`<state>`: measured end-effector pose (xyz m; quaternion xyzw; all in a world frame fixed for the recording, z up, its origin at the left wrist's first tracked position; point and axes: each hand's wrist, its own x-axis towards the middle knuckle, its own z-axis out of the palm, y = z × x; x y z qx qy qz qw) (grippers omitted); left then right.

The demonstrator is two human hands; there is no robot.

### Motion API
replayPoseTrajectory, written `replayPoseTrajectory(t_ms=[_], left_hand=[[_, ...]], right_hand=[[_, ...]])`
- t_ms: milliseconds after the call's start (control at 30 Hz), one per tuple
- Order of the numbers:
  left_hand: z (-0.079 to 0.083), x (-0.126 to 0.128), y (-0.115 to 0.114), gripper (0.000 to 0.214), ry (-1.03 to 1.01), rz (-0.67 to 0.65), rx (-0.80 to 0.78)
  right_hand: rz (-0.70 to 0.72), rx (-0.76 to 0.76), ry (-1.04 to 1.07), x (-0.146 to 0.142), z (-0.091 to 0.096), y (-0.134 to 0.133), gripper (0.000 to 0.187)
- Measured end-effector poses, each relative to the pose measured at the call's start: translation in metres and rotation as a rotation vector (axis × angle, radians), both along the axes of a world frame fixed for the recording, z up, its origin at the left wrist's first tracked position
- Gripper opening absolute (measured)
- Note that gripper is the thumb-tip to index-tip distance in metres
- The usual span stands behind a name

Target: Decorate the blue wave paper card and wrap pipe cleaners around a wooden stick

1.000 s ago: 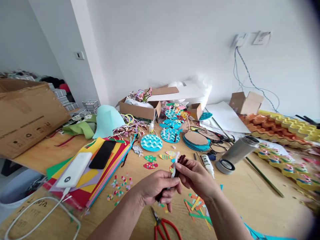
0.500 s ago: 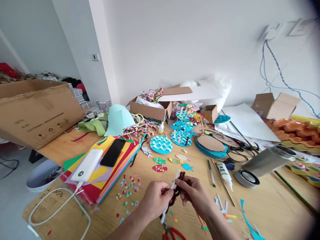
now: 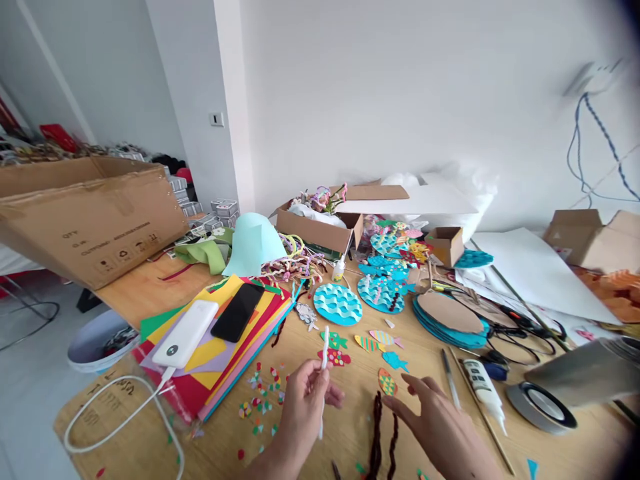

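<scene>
My left hand [image 3: 306, 403] pinches a white pipe cleaner [image 3: 325, 350] that stands nearly upright, its lower end showing below the fingers. To the right, my right hand [image 3: 433, 413] has its thumb and fingers apart and holds nothing. Its thumb is close to dark brown pipe cleaners [image 3: 377, 437] on the table; whether it touches them I cannot tell. Just beyond the fingertips lies an orange patterned paper fish [image 3: 387, 381]. Farther back are a green fish [image 3: 336, 341], a red dotted fish [image 3: 335, 358], a blue fish [image 3: 395, 361] and striped ones.
A wavy blue disc [image 3: 338, 305] lies behind the fish. Stacked coloured paper [image 3: 230, 373] with a phone [image 3: 237, 312] and a white power bank [image 3: 185, 333] is at left. A glue bottle [image 3: 484, 393], pen [image 3: 450, 378], stick [image 3: 483, 413] and tape roll [image 3: 541, 407] lie at right.
My hands have moved apart. The brown pipe cleaners have left my right hand and lie on the table, while my left hand keeps the white one. The view has shifted left.
</scene>
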<state>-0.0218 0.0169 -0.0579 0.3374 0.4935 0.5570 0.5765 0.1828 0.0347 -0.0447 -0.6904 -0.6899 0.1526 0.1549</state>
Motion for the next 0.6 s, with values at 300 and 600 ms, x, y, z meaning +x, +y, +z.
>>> replayPoseTrajectory(t_ms=[300,600], left_hand=[[-0.033,0.020,-0.001,0.054,0.022,-0.099,-0.095],[-0.045,0.012,0.002,0.028,0.422,-0.264,-0.123]], right_hand=[[0.542,0.140,0.059,-0.101,0.066,0.083,0.026],[0.424,0.053,-0.187,-0.166,0.021,0.187,0.028]])
